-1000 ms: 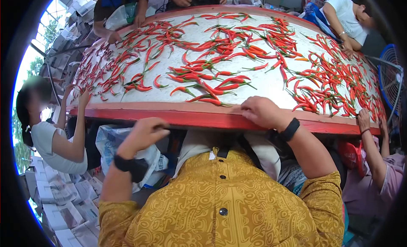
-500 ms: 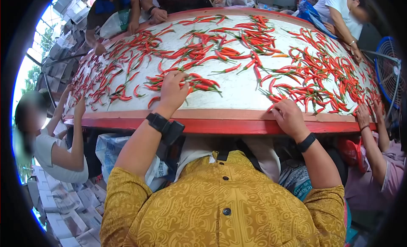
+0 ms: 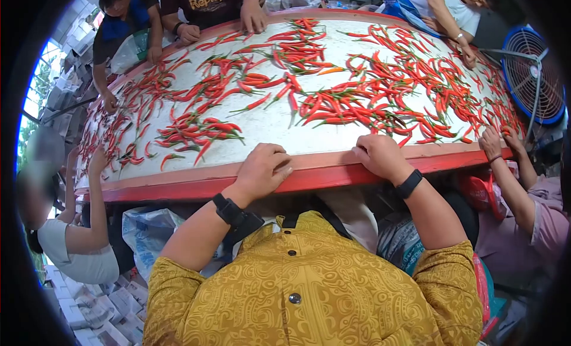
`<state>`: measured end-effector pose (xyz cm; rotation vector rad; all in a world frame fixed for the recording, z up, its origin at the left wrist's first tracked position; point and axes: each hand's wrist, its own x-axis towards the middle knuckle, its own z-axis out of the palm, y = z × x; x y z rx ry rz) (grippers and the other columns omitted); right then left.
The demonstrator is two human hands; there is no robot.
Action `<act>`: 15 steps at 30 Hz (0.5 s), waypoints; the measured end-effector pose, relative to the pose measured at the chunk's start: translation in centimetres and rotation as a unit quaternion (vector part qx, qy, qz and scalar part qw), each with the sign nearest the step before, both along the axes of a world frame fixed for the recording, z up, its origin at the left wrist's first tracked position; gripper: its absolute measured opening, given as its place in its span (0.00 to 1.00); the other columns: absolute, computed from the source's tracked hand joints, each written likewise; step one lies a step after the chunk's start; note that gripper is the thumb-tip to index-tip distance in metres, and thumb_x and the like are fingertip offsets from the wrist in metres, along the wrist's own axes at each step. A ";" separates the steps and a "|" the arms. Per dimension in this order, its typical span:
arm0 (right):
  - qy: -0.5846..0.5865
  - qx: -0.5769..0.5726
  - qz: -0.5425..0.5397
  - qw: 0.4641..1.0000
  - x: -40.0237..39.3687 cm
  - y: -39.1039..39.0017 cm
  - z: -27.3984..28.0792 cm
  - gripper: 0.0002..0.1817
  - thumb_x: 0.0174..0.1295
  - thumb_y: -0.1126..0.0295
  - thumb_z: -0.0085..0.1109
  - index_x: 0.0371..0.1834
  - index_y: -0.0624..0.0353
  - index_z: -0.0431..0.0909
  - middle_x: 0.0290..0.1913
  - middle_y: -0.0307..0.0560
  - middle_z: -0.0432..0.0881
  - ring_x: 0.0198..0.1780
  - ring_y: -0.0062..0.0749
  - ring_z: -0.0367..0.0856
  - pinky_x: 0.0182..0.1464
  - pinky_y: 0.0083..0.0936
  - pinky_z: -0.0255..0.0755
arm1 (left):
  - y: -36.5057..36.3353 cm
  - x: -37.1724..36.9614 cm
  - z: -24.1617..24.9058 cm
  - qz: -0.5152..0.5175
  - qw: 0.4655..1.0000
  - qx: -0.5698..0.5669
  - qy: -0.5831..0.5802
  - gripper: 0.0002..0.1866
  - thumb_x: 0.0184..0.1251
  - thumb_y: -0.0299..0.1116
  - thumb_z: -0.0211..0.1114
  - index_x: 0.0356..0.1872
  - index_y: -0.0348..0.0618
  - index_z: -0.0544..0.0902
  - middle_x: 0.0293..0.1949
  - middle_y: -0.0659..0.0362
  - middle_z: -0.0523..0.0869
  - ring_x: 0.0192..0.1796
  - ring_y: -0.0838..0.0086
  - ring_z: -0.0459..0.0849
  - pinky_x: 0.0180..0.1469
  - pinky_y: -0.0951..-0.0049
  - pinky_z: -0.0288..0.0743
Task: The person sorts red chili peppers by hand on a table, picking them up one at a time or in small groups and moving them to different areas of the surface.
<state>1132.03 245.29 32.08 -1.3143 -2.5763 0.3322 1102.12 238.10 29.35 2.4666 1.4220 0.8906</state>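
Note:
Red chili peppers [image 3: 342, 105] with green stems lie spread over a white-topped table [image 3: 309, 138] with a wooden, red-sided rim. My left hand [image 3: 262, 170] is at the near rim, its fingers bent but apart, with no pepper visible in it. Just left of it and further in is a small pile of chilies [image 3: 193, 131]. My right hand [image 3: 383, 159] is closed at the same rim, below the large heap on the right. Its fingertips are tucked under, so whatever they may hold is hidden.
Other people's hands work around the table: one hand [image 3: 254, 18] on the far side, one [image 3: 491, 142] at the near right, one [image 3: 97, 162] at the left. A blue-rimmed fan [image 3: 532, 75] stands at the right. A plastic bag [image 3: 151, 230] hangs below the rim.
My left hand has drawn back from the small chili pile to the near rim. My right hand stays closed near the rim. The whole view has turned somewhat to the right.

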 end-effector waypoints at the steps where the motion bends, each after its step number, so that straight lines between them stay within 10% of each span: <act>1: -0.048 -0.031 -0.017 0.998 0.7 0.2 0.1 0.07 0.55 0.66 0.58 0.30 0.59 0.79 0.35 0.50 0.81 0.39 0.46 0.79 0.41 0.39 0.73 | 0.1 0.7 -0.1 -0.003 1.000 0.001 -0.003 0.11 0.56 0.34 0.67 0.38 0.40 0.83 0.41 0.54 0.82 0.48 0.58 0.77 0.53 0.62 0.71; 8: 0.039 0.327 0.019 0.944 5.5 3.1 -1.2 0.10 0.52 0.69 0.60 0.36 0.59 0.80 0.40 0.48 0.79 0.47 0.45 0.75 0.51 0.37 0.70 | 0.3 4.6 -0.4 0.029 0.999 0.025 -0.001 0.11 0.55 0.31 0.67 0.39 0.40 0.83 0.42 0.53 0.82 0.49 0.59 0.78 0.53 0.63 0.72; 15: 0.016 0.080 -0.051 0.995 11.0 1.1 0.0 0.08 0.54 0.67 0.61 0.26 0.60 0.77 0.33 0.48 0.78 0.38 0.45 0.76 0.41 0.41 0.71 | 4.3 6.9 1.2 0.038 0.995 0.043 -0.087 0.09 0.55 0.31 0.67 0.37 0.41 0.83 0.39 0.53 0.83 0.46 0.59 0.80 0.50 0.64 0.73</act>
